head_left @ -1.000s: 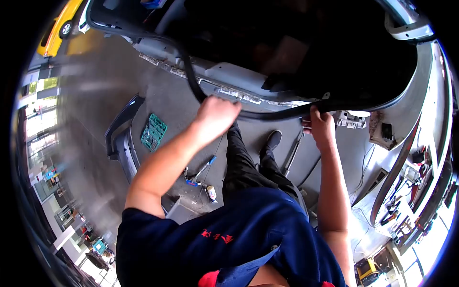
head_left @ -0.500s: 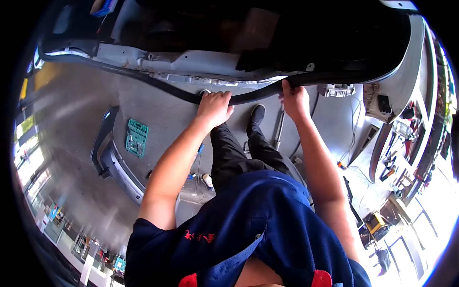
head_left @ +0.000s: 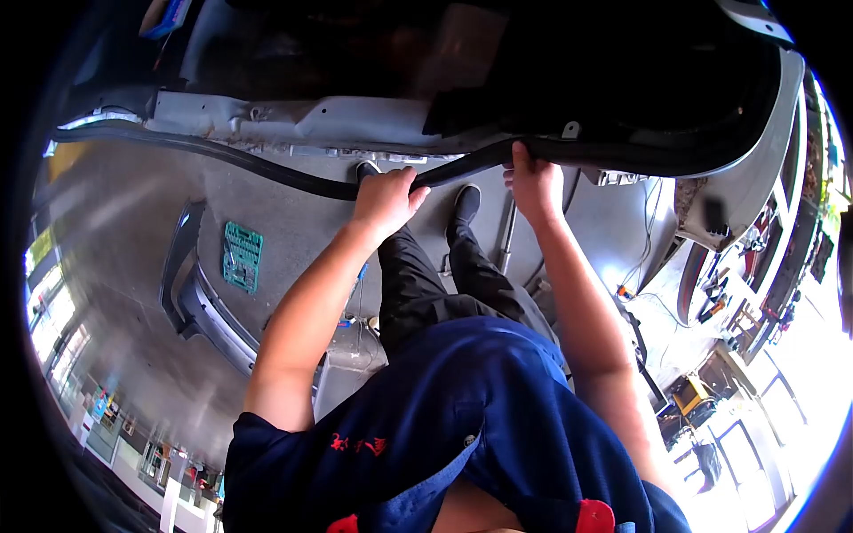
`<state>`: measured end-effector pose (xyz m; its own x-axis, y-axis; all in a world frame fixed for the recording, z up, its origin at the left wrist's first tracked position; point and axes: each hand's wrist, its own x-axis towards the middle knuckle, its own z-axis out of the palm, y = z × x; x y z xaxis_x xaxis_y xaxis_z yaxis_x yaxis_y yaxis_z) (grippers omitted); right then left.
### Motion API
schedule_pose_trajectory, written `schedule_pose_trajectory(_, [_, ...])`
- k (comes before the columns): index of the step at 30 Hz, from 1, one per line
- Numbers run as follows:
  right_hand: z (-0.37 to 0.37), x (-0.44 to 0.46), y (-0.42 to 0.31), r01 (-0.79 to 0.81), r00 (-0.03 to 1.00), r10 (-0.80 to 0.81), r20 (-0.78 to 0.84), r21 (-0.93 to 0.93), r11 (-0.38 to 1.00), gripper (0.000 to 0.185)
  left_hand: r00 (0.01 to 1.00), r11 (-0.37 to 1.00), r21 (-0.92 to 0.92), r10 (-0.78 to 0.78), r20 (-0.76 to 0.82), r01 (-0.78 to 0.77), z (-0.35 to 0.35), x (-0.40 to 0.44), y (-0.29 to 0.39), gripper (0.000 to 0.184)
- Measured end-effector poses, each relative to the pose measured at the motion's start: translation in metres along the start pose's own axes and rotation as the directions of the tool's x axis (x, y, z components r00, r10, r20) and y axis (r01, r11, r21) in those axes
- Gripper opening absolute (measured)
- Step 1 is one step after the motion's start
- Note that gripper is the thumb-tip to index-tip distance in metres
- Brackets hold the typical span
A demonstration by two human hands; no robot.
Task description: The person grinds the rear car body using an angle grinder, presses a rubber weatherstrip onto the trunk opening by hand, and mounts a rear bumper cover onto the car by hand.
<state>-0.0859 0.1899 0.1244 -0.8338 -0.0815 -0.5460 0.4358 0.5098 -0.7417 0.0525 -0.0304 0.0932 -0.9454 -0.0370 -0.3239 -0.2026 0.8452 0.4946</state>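
A long black rubber strip (head_left: 267, 168) runs along the rear opening of a car body (head_left: 355, 117). Its middle part sags away from the metal edge, while its right part lies along the opening. My left hand (head_left: 387, 201) is wrapped round the sagging part. Farther right, my right hand (head_left: 536, 184) pinches the strip near the metal edge, thumb and fingers closed on it. The inside of the opening is mostly too dark to make out.
On the floor at the left lie a detached bumper (head_left: 209, 298) and a green tool case (head_left: 242, 258). A metal bar (head_left: 507, 238) and cables (head_left: 653, 222) lie on the right. Tools and a yellow item (head_left: 689, 393) stand farther right.
The view has shifted along the car. The strip's left part now hangs in a longer, flatter curve, and my left hand is lower relative to the metal edge. Both hands still hold the strip.
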Motion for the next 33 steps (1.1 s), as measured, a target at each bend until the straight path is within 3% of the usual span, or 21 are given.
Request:
schedule_pose_trajectory(4, [0.021, -0.003, -0.013, -0.023, 0.996, 0.033, -0.083, 0.123, 0.992, 0.035, 1.0, 1.0, 0.011, -0.024, -0.016, 0.025, 0.008, 0.007, 0.0, 0.034])
schedule_pose_trajectory(7, [0.026, -0.005, -0.007, -0.013, 0.993, 0.033, -0.115, 0.175, 0.985, 0.035, 0.993, 1.0, 0.008, -0.017, -0.119, 0.018, 0.01, 0.002, -0.001, 0.035])
schedule_pose_trajectory(10, [0.017, 0.002, 0.001, -0.145, 0.971, 0.118, 0.206, 0.121, 0.982, 0.036, 0.992, 0.997, -0.017, -0.081, -0.099, 0.08, 0.007, -0.001, 0.006, 0.034])
schedule_pose_trajectory(12, [0.032, 0.0, 0.011, -0.377, 0.863, 0.307, 0.4, 0.109, 0.92, 0.039, 0.988, 0.996, -0.05, -0.081, -0.131, 0.075, 0.01, -0.002, 0.007, 0.034])
schedule_pose_trajectory(14, [0.046, -0.007, 0.014, -0.446, 0.85, 0.294, 0.438, 0.299, 0.844, 0.039, 0.979, 0.99, -0.096, -0.121, -0.164, 0.106, 0.009, -0.005, 0.01, 0.033])
schedule_pose_trajectory(17, [0.053, -0.014, 0.019, -0.407, 0.89, 0.257, 0.376, 0.405, 0.819, 0.038, 0.98, 0.991, -0.087, -0.116, -0.159, 0.103, 0.005, -0.005, 0.011, 0.033])
schedule_pose_trajectory(21, [0.058, -0.007, 0.006, -0.401, 0.886, 0.266, 0.38, 0.342, 0.85, 0.035, 0.978, 0.986, -0.114, -0.141, -0.154, 0.124, -0.001, 0.001, 0.01, 0.032])
schedule_pose_trajectory(23, [0.069, -0.002, -0.005, -0.422, 0.894, 0.35, 0.279, 0.266, 0.867, 0.036, 0.967, 0.968, -0.108, -0.237, -0.098, 0.226, -0.009, 0.01, 0.01, 0.032])
schedule_pose_trajectory(26, [0.076, -0.001, -0.015, -0.489, 0.867, 0.444, 0.226, 0.217, 0.845, 0.034, 0.968, 0.97, -0.049, -0.24, -0.07, 0.237, -0.015, 0.024, 0.007, 0.034])
schedule_pose_trajectory(29, [0.067, -0.001, -0.009, -0.427, 0.883, 0.35, 0.313, 0.227, 0.875, 0.037, 0.967, 0.97, -0.034, -0.244, -0.068, 0.242, -0.015, 0.021, 0.006, 0.04])
schedule_pose_trajectory(33, [0.091, -0.02, -0.023, -0.688, 0.65, 0.519, 0.555, 0.137, 0.713, 0.047, 0.938, 0.938, 0.008, -0.346, -0.031, 0.346, -0.021, 0.026, 0.004, 0.047])
